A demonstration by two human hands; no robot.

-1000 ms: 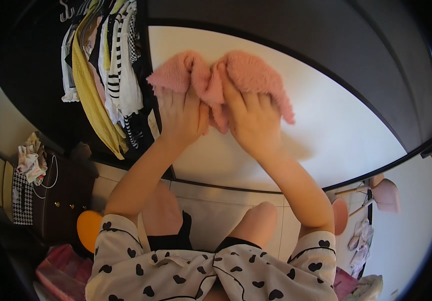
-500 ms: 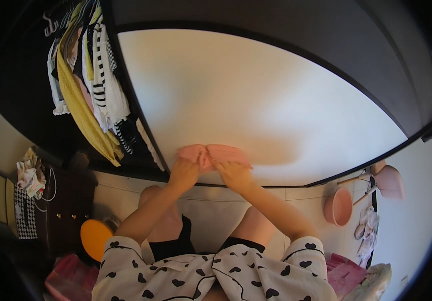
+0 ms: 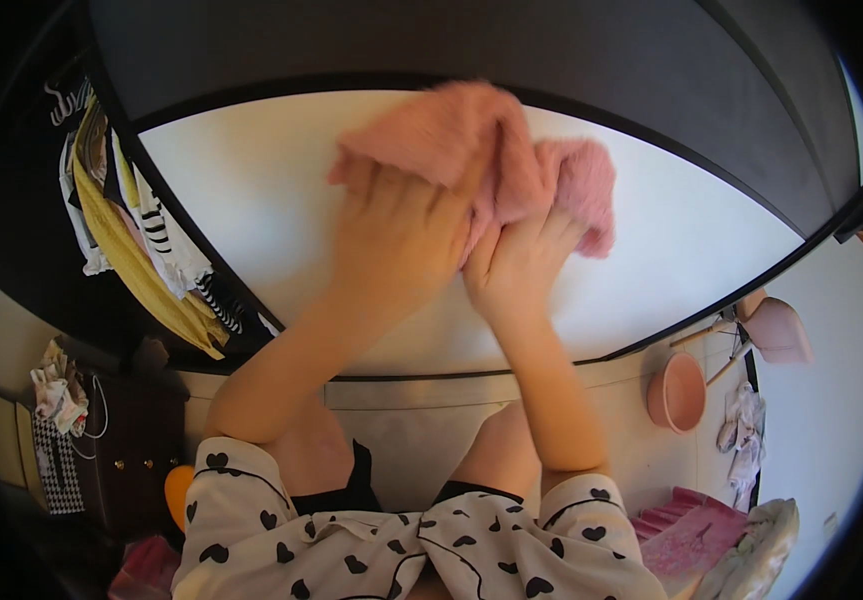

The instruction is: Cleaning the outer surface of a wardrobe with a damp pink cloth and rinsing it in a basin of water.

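A fluffy pink cloth (image 3: pixel 471 135) lies bunched against the white panel (image 3: pixel 251 190) of a dark-framed sliding door, close to the panel's upper edge. On the cloth's left part is my left hand (image 3: pixel 396 235), its fingertips tucked into the folds. My right hand (image 3: pixel 521 262) grips the cloth's lower right part, fingers partly hidden by the fabric. The two hands are side by side, with both forearms stretched up and away from me.
Clothes on hangers (image 3: pixel 126 230) fill the open wardrobe at left. Below stands a dark drawer cabinet (image 3: pixel 131 430) with an orange round stool (image 3: pixel 178 492) beside it. A pink bucket (image 3: pixel 676 393) and a dustpan (image 3: pixel 776 330) are at right. Pink fabric (image 3: pixel 691 530) lies at lower right.
Both hands have carried the pink cloth from the panel's bottom edge up toward its top. The cloth has spread out more, and the view has shifted somewhat.
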